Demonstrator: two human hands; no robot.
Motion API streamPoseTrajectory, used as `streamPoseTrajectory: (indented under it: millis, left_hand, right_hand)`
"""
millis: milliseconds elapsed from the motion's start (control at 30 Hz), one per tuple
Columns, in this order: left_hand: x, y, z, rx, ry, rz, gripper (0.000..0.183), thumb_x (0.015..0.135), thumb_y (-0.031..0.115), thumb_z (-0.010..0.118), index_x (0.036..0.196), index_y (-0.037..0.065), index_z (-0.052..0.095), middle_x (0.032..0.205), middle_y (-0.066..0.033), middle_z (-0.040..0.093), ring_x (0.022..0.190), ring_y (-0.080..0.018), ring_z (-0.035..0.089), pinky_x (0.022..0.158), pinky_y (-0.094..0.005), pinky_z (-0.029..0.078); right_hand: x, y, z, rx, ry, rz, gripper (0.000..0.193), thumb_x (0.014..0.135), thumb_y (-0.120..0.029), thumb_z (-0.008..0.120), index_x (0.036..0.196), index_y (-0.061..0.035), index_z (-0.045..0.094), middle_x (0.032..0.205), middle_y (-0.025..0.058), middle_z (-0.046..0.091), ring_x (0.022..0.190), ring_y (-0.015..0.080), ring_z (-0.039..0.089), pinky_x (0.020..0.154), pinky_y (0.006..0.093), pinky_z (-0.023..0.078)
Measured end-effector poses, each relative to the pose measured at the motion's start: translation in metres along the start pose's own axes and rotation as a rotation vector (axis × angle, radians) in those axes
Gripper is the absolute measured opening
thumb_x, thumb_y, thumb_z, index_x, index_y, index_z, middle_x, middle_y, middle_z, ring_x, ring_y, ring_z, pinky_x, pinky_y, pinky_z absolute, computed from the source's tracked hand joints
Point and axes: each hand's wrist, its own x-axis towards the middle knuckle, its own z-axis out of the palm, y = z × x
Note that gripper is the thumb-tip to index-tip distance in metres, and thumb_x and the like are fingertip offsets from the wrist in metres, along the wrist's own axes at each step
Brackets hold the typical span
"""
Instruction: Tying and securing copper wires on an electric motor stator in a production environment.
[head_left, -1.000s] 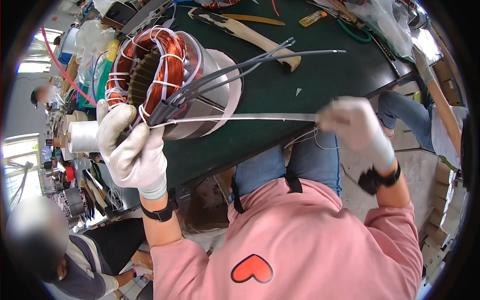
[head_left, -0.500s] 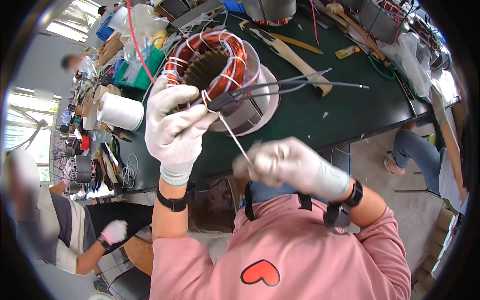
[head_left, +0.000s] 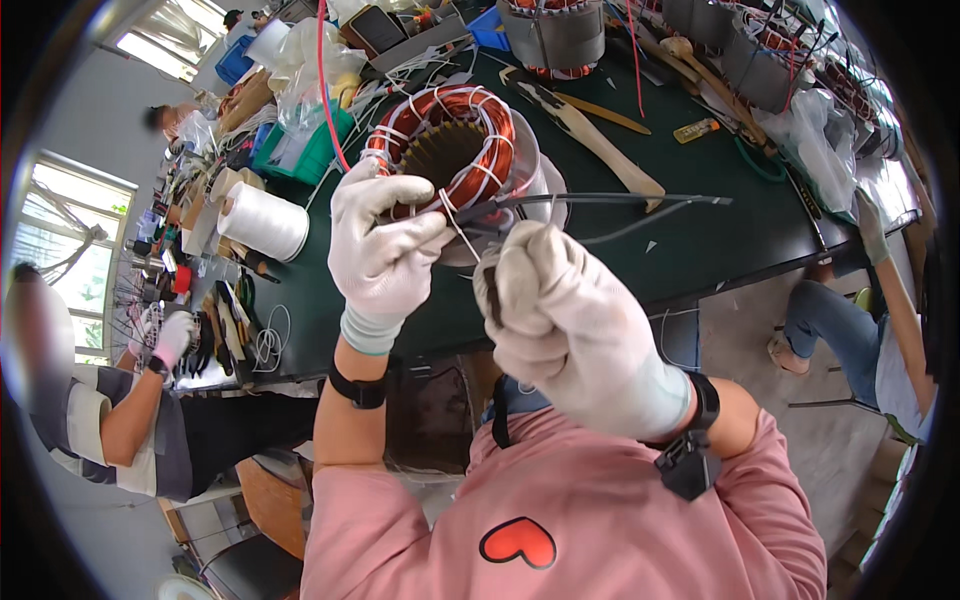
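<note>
A motor stator [head_left: 492, 165] with copper windings laced in white cord rests on the green bench, its bore facing up. My gloved left hand [head_left: 385, 250] is at the near left of the winding, thumb and fingers pinched on the white cord [head_left: 462, 237] where it loops by the coil. The cord runs taut from there to my gloved right hand [head_left: 565, 315], which is closed in a fist around its other end. Something dark shows at that fist's left edge; I cannot make it out. Dark sleeved lead wires [head_left: 620, 199] stick out rightward from the winding, above my right hand.
A white cord spool [head_left: 262, 222] and a green bin [head_left: 300, 150] stand at the left. A wooden-handled tool [head_left: 600, 140] and a yellow lighter-like item [head_left: 696, 131] lie behind. Other stators [head_left: 553, 40] line the back. A co-worker's gloved hand [head_left: 176, 338] works at far left.
My right hand has moved up and nearer to the stator, so less cord shows between my hands. The lead wires have swung closer together. The co-worker's gloved hand has risen to the bench.
</note>
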Motion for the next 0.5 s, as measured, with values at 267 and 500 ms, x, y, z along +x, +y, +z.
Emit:
streamPoseTrajectory:
  millis: [267,500]
  left_hand:
    - [0.009,0.009,0.003,-0.012,-0.036,-0.024,0.034,0.060,-0.007,0.082,0.086,0.009,0.067,0.100,-0.0083,0.066,0.089,-0.0263,0.059,0.085,-0.0415,0.048]
    - [0.005,0.020,0.013,-0.021,0.039,-0.164,0.030,0.065,-0.010,0.077,0.087,0.007,0.064,0.102,-0.0110,0.063,0.095,-0.0254,0.060,0.086,-0.0400,0.048]
  right_hand:
    - [0.012,0.025,-0.072,-0.706,-0.038,-0.185,0.037,0.105,-0.034,0.054,0.090,-0.0003,0.060,0.084,0.0046,0.062,0.079,0.0112,0.056,0.076,0.0271,0.048]
    - [0.017,0.020,-0.085,-0.730,-0.047,-0.330,0.037,0.105,-0.033,0.054,0.089,-0.0004,0.061,0.082,0.0037,0.064,0.079,0.0120,0.058,0.077,0.0281,0.048]
